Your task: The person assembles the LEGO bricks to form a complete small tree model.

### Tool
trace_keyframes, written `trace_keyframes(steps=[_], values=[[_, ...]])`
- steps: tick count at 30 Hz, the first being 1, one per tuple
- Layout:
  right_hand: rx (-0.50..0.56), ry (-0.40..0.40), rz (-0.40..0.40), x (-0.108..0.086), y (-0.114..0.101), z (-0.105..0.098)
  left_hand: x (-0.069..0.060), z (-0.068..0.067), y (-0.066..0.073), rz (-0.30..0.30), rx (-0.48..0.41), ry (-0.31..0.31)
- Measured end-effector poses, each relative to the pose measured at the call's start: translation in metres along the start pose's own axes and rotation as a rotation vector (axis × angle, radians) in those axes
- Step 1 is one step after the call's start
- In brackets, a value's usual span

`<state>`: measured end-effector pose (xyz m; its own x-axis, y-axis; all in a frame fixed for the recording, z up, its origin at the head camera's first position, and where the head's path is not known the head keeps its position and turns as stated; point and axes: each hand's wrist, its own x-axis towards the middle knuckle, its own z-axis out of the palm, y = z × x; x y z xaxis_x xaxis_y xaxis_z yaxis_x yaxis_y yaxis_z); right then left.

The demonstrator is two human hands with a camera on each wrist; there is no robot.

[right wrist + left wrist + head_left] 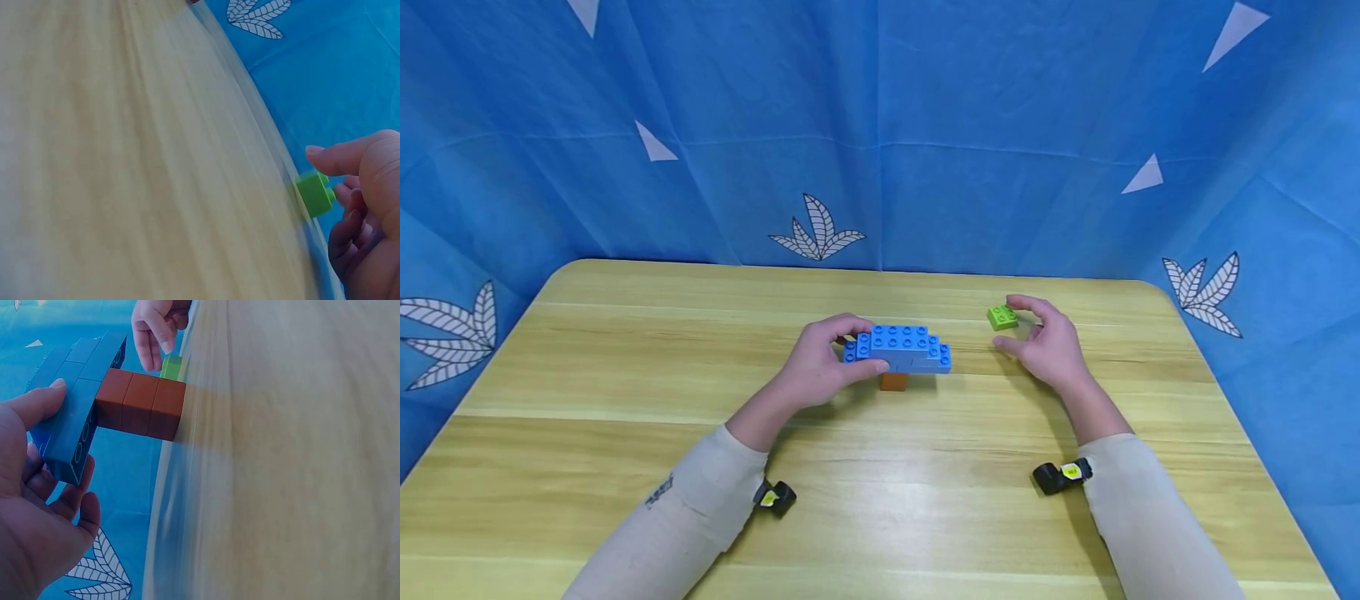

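My left hand [823, 362] grips a tree-like brick build by its stepped blue top [901, 343], thumb on the near side and fingers behind. In the left wrist view, several blue bricks [72, 412] form that top, and three stacked brown bricks [140, 403] make a stem under it. Whether the stem touches the table is hard to tell. A small bright green brick [1002, 317], studs up, lies toward the back right. Around it, my right hand [1048, 346] holds thumb and index finger apart; in the right wrist view the green brick [314, 194] sits beside the fingers, seemingly ungripped.
Both hands work over a light wooden table [880, 483] with rounded back corners. A blue cloth [880, 167] with white leaf and triangle prints hangs behind it and at the sides. Small black cameras [1051, 477] are strapped at both wrists.
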<state>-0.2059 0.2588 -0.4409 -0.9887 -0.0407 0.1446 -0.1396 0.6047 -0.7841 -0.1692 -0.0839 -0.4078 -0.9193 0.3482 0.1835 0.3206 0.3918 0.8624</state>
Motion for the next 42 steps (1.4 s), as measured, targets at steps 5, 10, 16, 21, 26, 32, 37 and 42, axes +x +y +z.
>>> trace_keyframes(steps=[5,10,16,21,26,32,37,42], values=[[0.026,0.037,0.024,0.005,0.004,0.002,0.000,0.000,-0.001,-0.004,0.000,-0.001],[0.063,0.084,0.053,0.007,0.003,0.004,0.000,0.000,-0.001,-0.007,-0.003,-0.004],[0.012,0.086,0.085,0.012,0.005,0.004,0.000,0.000,-0.002,0.006,-0.007,0.002],[-0.048,0.019,0.110,0.016,0.005,0.005,0.000,0.001,-0.003,0.005,-0.016,0.001],[-0.099,0.009,0.100,0.016,0.002,0.007,0.000,0.001,-0.002,-0.003,-0.020,0.001],[-0.118,0.008,0.081,0.015,0.000,0.009,0.000,0.001,-0.002,0.010,-0.023,0.001],[-0.098,0.016,0.091,0.012,-0.003,0.010,0.000,0.001,-0.004,0.011,-0.023,0.001],[-0.045,0.036,0.049,0.009,-0.014,0.012,0.001,0.002,-0.002,0.008,-0.019,-0.002]])
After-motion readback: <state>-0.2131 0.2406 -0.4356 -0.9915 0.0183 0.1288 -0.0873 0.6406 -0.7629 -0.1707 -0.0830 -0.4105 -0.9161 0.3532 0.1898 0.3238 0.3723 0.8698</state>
